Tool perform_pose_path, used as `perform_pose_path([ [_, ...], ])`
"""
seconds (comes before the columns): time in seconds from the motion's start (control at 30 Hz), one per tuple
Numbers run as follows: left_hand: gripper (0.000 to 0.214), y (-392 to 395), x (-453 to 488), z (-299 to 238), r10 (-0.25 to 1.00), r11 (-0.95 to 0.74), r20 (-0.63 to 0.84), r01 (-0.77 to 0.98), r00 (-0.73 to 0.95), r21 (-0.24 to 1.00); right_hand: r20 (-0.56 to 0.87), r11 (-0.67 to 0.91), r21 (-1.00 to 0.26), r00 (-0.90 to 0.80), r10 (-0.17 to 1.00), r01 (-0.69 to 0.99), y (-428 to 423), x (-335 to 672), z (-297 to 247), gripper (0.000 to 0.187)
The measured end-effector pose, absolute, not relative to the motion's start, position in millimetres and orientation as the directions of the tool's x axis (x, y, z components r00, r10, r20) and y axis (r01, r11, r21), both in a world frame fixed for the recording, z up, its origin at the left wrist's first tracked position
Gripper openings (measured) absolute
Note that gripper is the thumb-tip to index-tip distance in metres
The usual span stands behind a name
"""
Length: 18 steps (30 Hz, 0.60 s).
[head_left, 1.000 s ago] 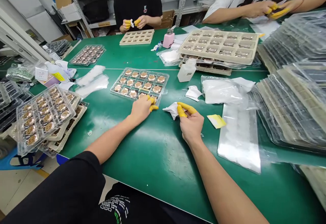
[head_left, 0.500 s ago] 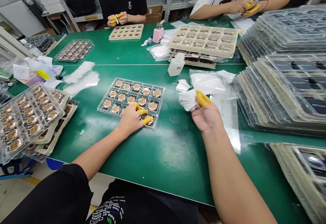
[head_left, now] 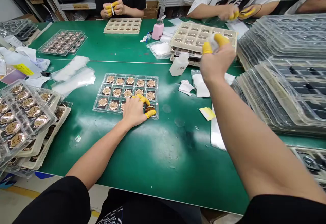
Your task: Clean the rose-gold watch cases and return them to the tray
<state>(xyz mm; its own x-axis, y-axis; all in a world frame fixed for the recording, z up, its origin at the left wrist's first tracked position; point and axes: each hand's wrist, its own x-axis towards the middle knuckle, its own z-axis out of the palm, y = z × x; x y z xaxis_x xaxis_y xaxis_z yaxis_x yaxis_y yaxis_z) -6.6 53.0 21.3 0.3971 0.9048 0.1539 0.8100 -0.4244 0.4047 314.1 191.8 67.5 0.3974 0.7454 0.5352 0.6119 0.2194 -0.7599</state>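
Observation:
My left hand [head_left: 134, 110], with yellow finger cots, rests on the near right corner of a clear tray [head_left: 126, 93] of round copper-coloured parts; its fingers are bent over one pocket, and what they grip is hidden. My right hand [head_left: 216, 59] is raised above the table, its yellow-tipped fingers pinched on a small white cloth [head_left: 213, 44]. It hovers near a beige tray [head_left: 203, 38] of parts and a white bottle [head_left: 179, 64].
Stacks of clear trays [head_left: 282, 78] fill the right side. More filled trays [head_left: 22, 112] are piled at the left. White cloths [head_left: 73, 72], a pink bottle [head_left: 158, 30] and a yellow slip [head_left: 207, 113] lie on the green table [head_left: 152, 149]. Two people work across it.
My right hand has lifted the white cloth off the table and moved it up and away, toward the beige tray. My left hand has settled further onto the clear tray's corner.

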Motion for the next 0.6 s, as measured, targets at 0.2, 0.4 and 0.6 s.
perform_pose_path([
  [0.2,0.038,67,-19,7,0.882,-0.471,0.251,0.72,0.4,0.509,0.287,0.05,-0.566,0.14,0.948,0.823,187,264,81,0.046],
  [0.4,0.019,76,-21,-3,0.872,-0.489,0.364,0.614,0.327,0.62,0.347,0.087,-0.624,0.176,0.921,0.777,177,265,65,0.065],
  [0.6,0.012,64,-19,-2,0.918,-0.396,0.379,0.331,0.119,0.856,0.361,0.06,-0.715,0.295,0.885,0.696,173,245,91,0.043],
])
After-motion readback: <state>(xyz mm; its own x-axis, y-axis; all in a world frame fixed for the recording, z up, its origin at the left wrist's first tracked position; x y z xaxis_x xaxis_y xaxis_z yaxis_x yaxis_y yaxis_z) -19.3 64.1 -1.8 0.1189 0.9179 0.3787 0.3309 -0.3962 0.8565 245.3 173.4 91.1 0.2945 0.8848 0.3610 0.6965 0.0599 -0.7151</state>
